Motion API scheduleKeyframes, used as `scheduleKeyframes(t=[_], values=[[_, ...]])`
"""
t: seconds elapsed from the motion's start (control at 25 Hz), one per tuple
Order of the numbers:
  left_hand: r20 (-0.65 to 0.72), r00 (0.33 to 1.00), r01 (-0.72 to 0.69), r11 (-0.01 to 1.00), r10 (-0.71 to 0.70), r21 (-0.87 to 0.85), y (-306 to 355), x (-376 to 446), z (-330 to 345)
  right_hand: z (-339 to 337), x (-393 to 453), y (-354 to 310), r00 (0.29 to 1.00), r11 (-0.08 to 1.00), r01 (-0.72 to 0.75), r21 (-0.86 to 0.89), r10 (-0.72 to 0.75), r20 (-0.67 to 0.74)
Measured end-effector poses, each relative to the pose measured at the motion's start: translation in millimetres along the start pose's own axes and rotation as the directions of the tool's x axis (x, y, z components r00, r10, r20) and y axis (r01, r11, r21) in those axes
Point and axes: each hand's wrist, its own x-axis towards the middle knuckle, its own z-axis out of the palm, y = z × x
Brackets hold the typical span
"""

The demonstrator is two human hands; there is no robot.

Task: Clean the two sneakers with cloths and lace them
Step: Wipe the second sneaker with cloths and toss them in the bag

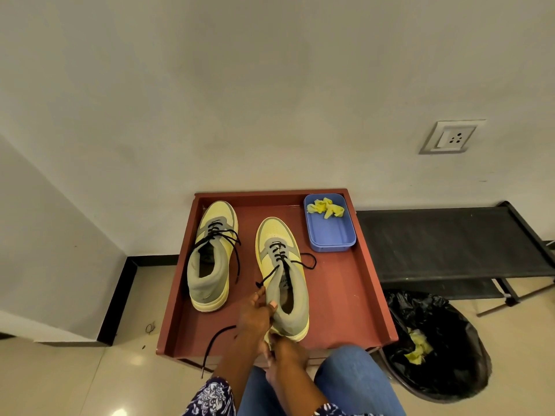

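- The left hand (255, 315) grips the grey collar of the near sneaker (282, 277) at the heel side, thumb on the collar rim, fingers wrapped round the outside. The shoe sits on the red tray (354, 295), heel towards the person.
- The right hand (282, 355) is tucked just under the left at the heel, and seems to pinch a bit of pale yellow cloth (268, 340) against the sole edge — mostly hidden, so I can't tell how firm that hold is.
- My read: this is the wiping stage on the heel. Keep the left hand steady on the collar so the shoe doesn't skate, and rub along the sole rim in short strokes.
- Watch the black lace (271, 274) — one end trails right by the left hand's fingers and another length hangs off the tray edge to its left. Easy to snag.
- The far sneaker (211, 256) stands beyond and left of the hands, laced but untied.
- Materials: soft grey fabric collar that gives under the grip, perforated yellow toe, pale rubbery sole, round cord laces.
- Beyond the hands to the right, a blue plastic tub (330, 235) holds crumpled yellow cloths (326, 207).
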Motion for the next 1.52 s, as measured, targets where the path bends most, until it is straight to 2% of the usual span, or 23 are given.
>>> scheduleKeyframes(t=[0.12, 0.36, 0.48, 0.68, 0.92, 1.12, 1.24, 1.4, 1.52], values=[[-0.001, 1.0, -0.003, 0.999, 0.003, 0.035, 2.3, -3.0, -0.9, -13.2, 3.1, -7.8, 0.999, 0.992, 0.028, -0.125, -0.025, 0.023], [0.02, 1.0, 0.024, 0.999, -0.024, -0.035, 4.3, -4.2, 0.2, -31.0, 14.7, -38.0, 0.977, 0.941, 0.194, -0.276, -0.21, -0.032], [0.006, 0.998, 0.059, 0.997, -0.059, -0.043, 4.9, -5.7, 0.1, -24.6, 21.1, -52.7, 0.958, 0.897, 0.266, -0.354, -0.287, -0.006], [-0.007, 0.993, 0.114, 0.991, -0.115, -0.066, 8.3, -9.4, 2.1, -12.6, 21.9, -91.9, 0.959, 0.873, 0.275, -0.403, -0.222, 0.174], [-0.02, 0.995, 0.091, 0.993, -0.093, -0.078, 6.7, -11.7, 4.5, -12.7, 20.3, -91.1, 0.884, 0.8, 0.447, -0.401, -0.326, 0.335], [-0.044, 0.995, 0.083, 0.995, -0.085, -0.059, 3.0, -12.0, 6.7, -38.4, 7.1, -41.3, 0.788, 0.685, 0.615, -0.391, -0.536, 0.302], [-0.041, 0.996, 0.081, 0.995, -0.083, -0.059, 3.6, -13.3, 6.5, -45.9, 4.8, -23.8, 0.776, 0.678, 0.631, -0.378, -0.551, 0.307], [-0.051, 0.996, 0.076, 0.996, -0.078, -0.046, 4.8, -13.4, 7.4, -45.1, 14.0, -33.2, 0.803, 0.701, 0.596, -0.39, -0.512, 0.307], [-0.057, 0.995, 0.076, 0.996, -0.078, -0.04, 3.7, -11.9, 6.4, -37.1, 22.8, -53.2, 0.791, 0.645, 0.607, -0.464, -0.542, 0.283]])
